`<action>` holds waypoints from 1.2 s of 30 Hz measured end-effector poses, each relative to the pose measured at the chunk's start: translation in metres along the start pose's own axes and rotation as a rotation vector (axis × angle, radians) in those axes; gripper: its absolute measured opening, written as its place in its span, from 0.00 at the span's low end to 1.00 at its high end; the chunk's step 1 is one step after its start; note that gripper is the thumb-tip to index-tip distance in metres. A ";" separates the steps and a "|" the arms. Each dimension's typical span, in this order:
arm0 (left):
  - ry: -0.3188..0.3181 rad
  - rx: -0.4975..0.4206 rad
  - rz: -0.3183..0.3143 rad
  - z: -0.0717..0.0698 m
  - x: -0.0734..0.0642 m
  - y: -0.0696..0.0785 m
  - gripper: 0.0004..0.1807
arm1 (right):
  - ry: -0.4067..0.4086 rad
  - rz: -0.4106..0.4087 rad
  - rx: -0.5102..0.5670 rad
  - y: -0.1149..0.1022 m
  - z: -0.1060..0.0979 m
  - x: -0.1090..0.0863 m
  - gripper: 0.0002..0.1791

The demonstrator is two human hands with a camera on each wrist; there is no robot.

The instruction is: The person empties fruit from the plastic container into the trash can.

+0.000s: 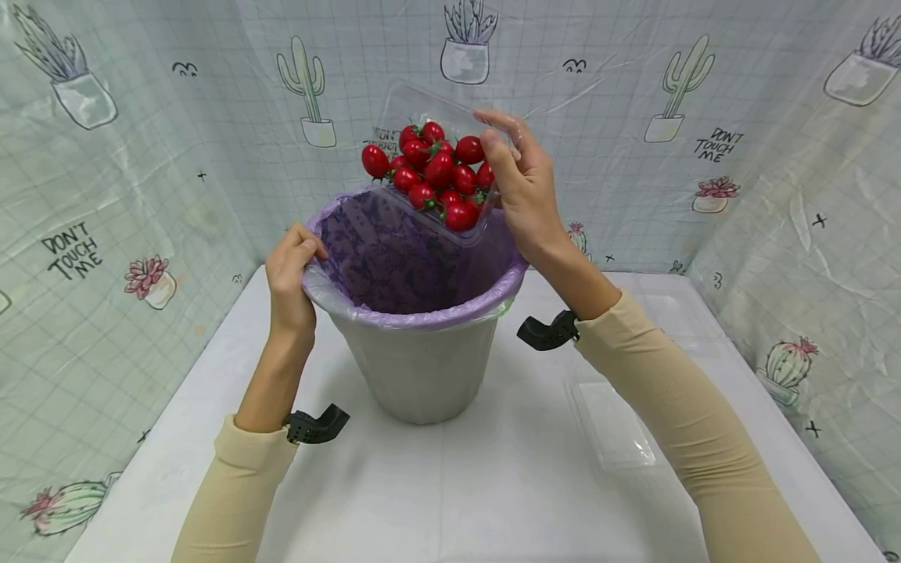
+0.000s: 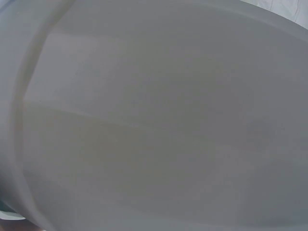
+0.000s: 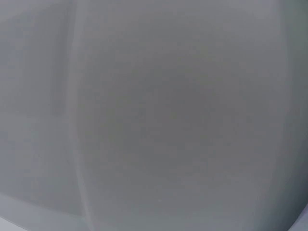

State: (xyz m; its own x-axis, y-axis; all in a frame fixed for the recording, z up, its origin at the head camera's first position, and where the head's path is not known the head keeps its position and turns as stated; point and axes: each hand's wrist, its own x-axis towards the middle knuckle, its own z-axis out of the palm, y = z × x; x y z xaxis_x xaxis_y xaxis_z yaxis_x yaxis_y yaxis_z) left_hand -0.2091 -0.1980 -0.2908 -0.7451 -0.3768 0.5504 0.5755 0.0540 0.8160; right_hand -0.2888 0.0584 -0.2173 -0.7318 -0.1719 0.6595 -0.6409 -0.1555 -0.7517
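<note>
My right hand [image 1: 524, 188] holds a clear plastic punnet [image 1: 411, 98] by its right side, thumb at the near edge. The punnet is tilted above the mouth of a light grey bin [image 1: 422, 363]. Red cherry tomatoes [image 1: 439, 168], some with green stems, lie heaped in its lower part. A purple bag [image 1: 401, 270] lines the bin and folds out over its rim. At the left of that rim, my left hand [image 1: 288, 270] grips the edge with curled fingers. In both wrist views, the blurred bin wall [image 2: 154, 125] fills nearly the whole picture and the hands are out of sight.
The bin stands on a white table [image 1: 415, 493]. On the right, beside my right forearm, lies a flat clear plastic tray or lid [image 1: 612, 426]. Another clear plastic piece [image 1: 676, 313] lies farther back. A cactus-print sheet [image 1: 225, 102] encloses the table's back and sides.
</note>
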 end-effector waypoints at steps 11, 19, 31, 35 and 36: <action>0.002 0.002 -0.007 -0.001 0.000 0.000 0.14 | -0.001 0.010 0.016 0.000 0.001 0.000 0.19; -0.005 0.001 -0.002 -0.001 0.000 0.000 0.14 | -0.001 -0.006 -0.010 0.002 0.001 0.000 0.19; -0.002 -0.014 -0.003 -0.001 0.001 -0.002 0.13 | 0.005 -0.008 -0.027 0.002 0.001 0.001 0.19; -0.004 -0.019 -0.002 0.000 0.001 -0.002 0.13 | 0.004 -0.017 -0.032 0.002 0.001 0.000 0.20; -0.004 -0.019 -0.002 0.000 0.001 -0.002 0.13 | 0.003 -0.019 -0.034 0.002 0.001 0.000 0.20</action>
State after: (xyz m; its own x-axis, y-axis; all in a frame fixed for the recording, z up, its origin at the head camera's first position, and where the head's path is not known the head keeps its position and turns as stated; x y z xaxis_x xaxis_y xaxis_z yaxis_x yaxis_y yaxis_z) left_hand -0.2110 -0.1989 -0.2918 -0.7478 -0.3728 0.5495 0.5802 0.0354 0.8137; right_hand -0.2901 0.0575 -0.2185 -0.7201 -0.1665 0.6736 -0.6621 -0.1259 -0.7388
